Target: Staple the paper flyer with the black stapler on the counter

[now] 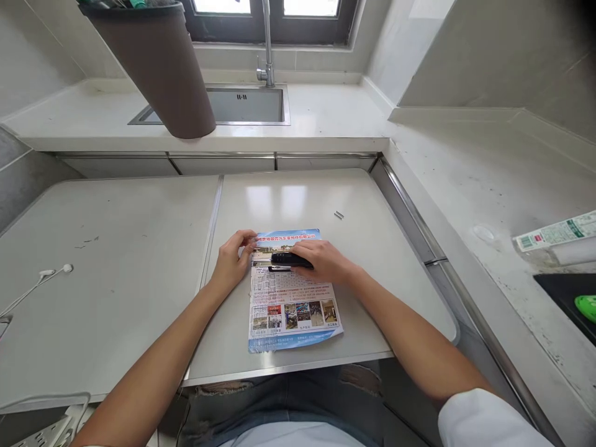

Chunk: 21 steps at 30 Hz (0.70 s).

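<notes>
A printed leaflet (298, 292) with a blue top and bottom band, red lettering and small photos lies flat on the folding table, its lower right corner slightly lifted. Many small staple-like marks run down its left side. My right hand (321, 257) is wrapped around a black stapler (279, 259), which lies across the upper part of the leaflet with its nose toward the left edge. At the upper left edge, my left hand (233, 259) grips the leaflet between thumb and fingers, close to the stapler's nose.
Two staple strips (339, 215) lie behind the leaflet on the white table (288, 198). White earphones (56, 272) rest at the left. A brown bin (158, 68) stands on the counter by the sink (246, 104). On the right counter are a labelled package (559, 233) and a green object (586, 307).
</notes>
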{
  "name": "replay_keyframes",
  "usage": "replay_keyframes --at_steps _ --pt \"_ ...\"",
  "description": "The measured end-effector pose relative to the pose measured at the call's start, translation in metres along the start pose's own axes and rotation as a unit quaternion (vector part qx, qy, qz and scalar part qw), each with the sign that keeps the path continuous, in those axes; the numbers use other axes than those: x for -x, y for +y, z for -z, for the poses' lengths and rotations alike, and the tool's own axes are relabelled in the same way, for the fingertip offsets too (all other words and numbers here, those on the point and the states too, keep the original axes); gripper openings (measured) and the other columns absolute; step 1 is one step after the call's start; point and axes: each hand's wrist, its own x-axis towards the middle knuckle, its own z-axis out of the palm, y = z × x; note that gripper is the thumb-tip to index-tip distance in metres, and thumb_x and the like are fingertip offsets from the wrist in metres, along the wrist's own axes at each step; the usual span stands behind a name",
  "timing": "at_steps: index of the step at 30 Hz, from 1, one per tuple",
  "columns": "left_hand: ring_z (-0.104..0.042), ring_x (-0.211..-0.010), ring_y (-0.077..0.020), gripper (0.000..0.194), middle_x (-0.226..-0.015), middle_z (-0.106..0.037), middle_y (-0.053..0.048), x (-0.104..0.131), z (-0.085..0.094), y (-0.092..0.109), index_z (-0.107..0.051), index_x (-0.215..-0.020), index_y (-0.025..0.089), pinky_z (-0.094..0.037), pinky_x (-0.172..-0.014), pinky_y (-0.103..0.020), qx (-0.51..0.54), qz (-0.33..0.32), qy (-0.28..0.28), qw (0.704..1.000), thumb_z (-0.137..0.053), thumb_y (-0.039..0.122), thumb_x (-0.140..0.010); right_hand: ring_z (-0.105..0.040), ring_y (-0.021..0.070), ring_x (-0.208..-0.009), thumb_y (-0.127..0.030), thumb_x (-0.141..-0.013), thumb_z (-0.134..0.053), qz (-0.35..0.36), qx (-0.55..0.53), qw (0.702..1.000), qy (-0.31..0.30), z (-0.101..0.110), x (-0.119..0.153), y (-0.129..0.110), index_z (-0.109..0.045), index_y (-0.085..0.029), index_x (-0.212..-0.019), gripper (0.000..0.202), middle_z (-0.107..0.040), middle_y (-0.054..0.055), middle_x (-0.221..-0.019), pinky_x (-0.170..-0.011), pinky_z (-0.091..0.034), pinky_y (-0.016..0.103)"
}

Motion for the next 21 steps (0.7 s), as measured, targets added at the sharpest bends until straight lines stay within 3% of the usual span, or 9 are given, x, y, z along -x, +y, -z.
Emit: replay_keyframes --at_steps 6,10,15,21 --pt "-0.075 -0.099 -0.0194 0.017 -0.107 -0.079 -0.002 0.002 0.003 0.009 -0.076 -0.11 0.025 -0.061 -0.093 -0.035 0.006 -0.026 0.004 1.0 -0.066 0.034 -0.101 -0.067 0.0287 -0.102 -0.031 -0.102 -0.06 -0.031 0.022 0.996 0.082 0.002 0.003 0.01 -0.06 -0.02 -0.124 0.025 -0.074 0.013 -0.112 -0.081 -0.049 0.039" --pt "-0.077 -0.104 -0.0208 0.015 -0.109 -0.082 -0.002 0.002 0.004 0.012 -0.079 -0.105 0.026 -0.061 -0.096 -0.036 -0.023 -0.041 -0.001 0.999 -0.07 0.036 -0.099 -0.067 0.0289 -0.104 -0.029 -0.1 -0.065 -0.037 0.009 0.997 0.064 -0.002 0.003 0.015 -0.061 -0.02 -0.122 0.024 -0.074 0.013 -0.114 -0.083 -0.049 0.038" --pt "-0.077 -0.1 -0.0194 0.008 -0.106 -0.082 0.0 0.0 0.003 0.002 -0.076 -0.091 0.024 -0.061 -0.096 -0.036 -0.01 -0.057 -0.06 0.996 -0.074 0.031 -0.095 -0.067 0.029 -0.102 -0.029 -0.099 -0.066 -0.046 -0.005 0.997 0.058 -0.006 0.003 0.018 -0.061 -0.019 -0.121 0.024 -0.074 0.013 -0.113 -0.08 -0.049 0.038" --pt "-0.078 -0.098 -0.0189 0.01 -0.105 -0.083 -0.001 -0.003 -0.001 -0.002 -0.08 -0.103 0.025 -0.061 -0.093 -0.036 -0.013 -0.086 -0.101 0.991 -0.073 0.029 -0.096 -0.066 0.0298 -0.104 -0.03 -0.099 -0.065 -0.049 -0.024 0.996 0.065 -0.009 0.004 0.021 -0.061 -0.02 -0.123 0.026 -0.073 0.014 -0.117 -0.081 -0.051 0.039"
